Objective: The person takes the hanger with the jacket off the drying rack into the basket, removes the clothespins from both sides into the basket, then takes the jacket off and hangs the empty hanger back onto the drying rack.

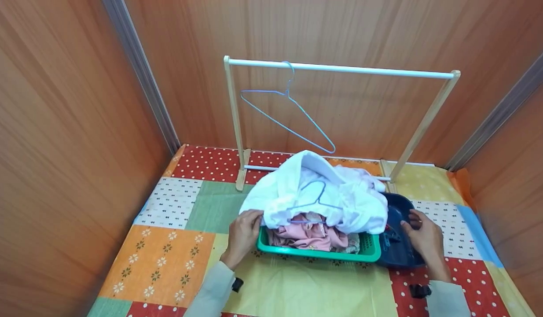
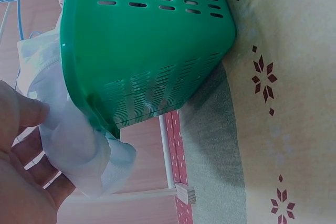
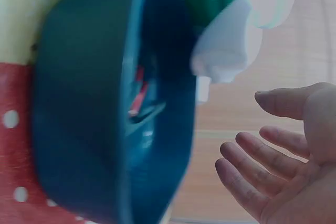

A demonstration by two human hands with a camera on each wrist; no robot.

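A white garment (image 1: 280, 189) is heaped over the green basket (image 1: 317, 253), its sleeve hanging past the basket's left rim. My left hand (image 1: 245, 231) pinches the garment's left edge between thumb and fingers, as the left wrist view also shows. On the garment's front lies a blue wire hanger (image 1: 317, 203), its hook pointing up. Pink clothing (image 1: 313, 235) sits in the basket below it. My right hand (image 1: 425, 237) hovers with relaxed, spread fingers over the right side of the navy basin (image 3: 79, 108), holding nothing. Small red and blue clips (image 1: 390, 237) lie inside that basin.
Behind the basket stands a wooden rack with a white top rail (image 1: 364, 70). One blue wire hanger (image 1: 309, 116) hangs from the rail, left of centre. Wood-grain panels (image 1: 56, 132) enclose the left, back and right. A patchwork cloth (image 1: 157, 259) covers the surface.
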